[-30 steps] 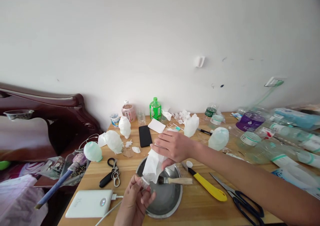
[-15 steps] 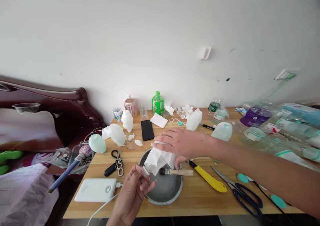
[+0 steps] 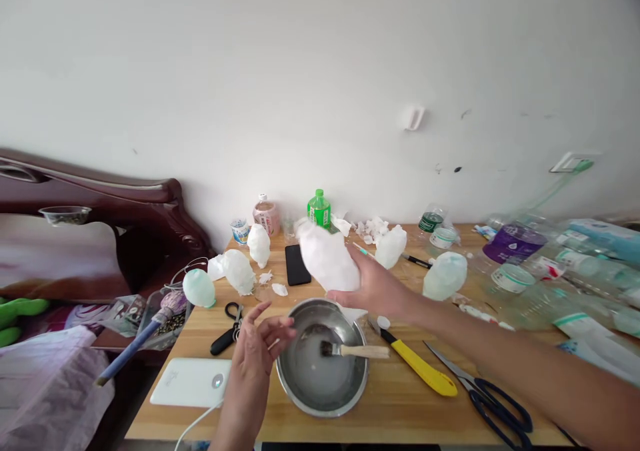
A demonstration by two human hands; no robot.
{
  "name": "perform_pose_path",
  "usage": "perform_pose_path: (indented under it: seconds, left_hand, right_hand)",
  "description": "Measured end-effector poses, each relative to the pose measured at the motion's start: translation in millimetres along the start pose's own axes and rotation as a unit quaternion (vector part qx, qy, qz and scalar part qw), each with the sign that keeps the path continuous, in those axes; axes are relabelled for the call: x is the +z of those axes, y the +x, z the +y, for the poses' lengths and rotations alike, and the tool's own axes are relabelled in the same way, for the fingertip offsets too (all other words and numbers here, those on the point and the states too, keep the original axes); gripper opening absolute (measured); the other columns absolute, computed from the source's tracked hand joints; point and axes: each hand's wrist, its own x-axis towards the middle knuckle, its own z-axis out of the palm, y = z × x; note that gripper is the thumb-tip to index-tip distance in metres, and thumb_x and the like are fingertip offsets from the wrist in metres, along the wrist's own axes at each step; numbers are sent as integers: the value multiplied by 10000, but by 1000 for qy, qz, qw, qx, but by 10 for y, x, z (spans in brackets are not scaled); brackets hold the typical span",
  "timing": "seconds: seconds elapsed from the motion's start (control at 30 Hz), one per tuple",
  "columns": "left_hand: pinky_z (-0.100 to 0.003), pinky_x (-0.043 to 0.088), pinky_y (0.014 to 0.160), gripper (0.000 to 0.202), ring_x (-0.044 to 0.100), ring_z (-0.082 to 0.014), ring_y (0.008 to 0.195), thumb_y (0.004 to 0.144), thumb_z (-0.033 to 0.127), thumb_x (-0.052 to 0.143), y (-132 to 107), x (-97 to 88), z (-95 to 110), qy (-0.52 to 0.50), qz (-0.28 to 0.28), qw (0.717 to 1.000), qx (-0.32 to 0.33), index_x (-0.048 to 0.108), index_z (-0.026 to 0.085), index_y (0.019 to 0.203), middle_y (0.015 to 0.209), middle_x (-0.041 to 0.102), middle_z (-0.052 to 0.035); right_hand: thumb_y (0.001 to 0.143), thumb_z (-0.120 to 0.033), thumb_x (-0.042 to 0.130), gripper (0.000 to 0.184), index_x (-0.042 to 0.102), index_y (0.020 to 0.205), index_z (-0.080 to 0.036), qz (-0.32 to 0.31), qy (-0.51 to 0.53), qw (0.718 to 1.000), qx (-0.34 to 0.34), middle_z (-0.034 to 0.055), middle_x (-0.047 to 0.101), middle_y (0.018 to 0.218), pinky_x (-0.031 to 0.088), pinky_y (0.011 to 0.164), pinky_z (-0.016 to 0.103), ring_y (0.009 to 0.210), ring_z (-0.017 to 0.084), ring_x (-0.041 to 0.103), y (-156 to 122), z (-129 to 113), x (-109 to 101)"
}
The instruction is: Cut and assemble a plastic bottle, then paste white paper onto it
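My right hand (image 3: 364, 279) grips a white paper-covered bottle piece (image 3: 326, 256) and holds it up beyond the bowl, in front of the green bottle. The paper on it looks smooth and rounded; the far side is hidden. My left hand (image 3: 260, 344) is empty, its fingers apart, beside the left rim of the metal bowl (image 3: 285, 388). Cloudy whitish liquid lies in this bowl. A brush (image 3: 363, 351) rests in it, bristles inside and wooden handle over the right rim.
White-covered rounded shapes (image 3: 239, 271) stand left and right on the wooden table (image 3: 400, 411). A yellow utility knife (image 3: 425, 369) and scissors (image 3: 483, 394) lie at right. A power bank (image 3: 190, 381), phone (image 3: 297, 264) and green bottle (image 3: 319, 204) are near; plastic bottles (image 3: 537, 298) crowd the right.
My left hand has let go of the clear bottle neck and opened. My right hand has gone from lying over the paper to holding the covered piece, farther back and higher.
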Motion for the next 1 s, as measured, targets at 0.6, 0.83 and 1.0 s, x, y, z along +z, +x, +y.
perform_pose_path:
  seconds: [0.6,0.83,1.0]
  left_hand:
    - [-473,373,1137,636,518,-339,1340,900,644,500,265,813,21,-140,-100,972,-158,607,203,1344,1325,670,-123]
    - [-411,403,1128,654,572,-316,1289,911,642,482,192,957,-105,-166,-26,972,-164,606,172,1349,1319,673,-130]
    - [-411,377,1151,639,521,-291,1345,925,638,452,193,975,-66,-186,-27,976,-109,532,244,1421,1414,607,-95]
  right_hand:
    - [798,-683,651,705,523,1365,-285,64,491,865,76,96,694,1225,515,959,443,1180,313,625,-390,-98,660]
    - [981,-656,263,643,386,1476,-265,204,144,967,51,119,431,1493,296,1190,481,1426,274,351,-420,-79,721]
    - [951,-705,133,762,50,1592,-303,220,80,971,-52,65,115,1662,131,1245,547,1533,289,90,-481,-12,783]
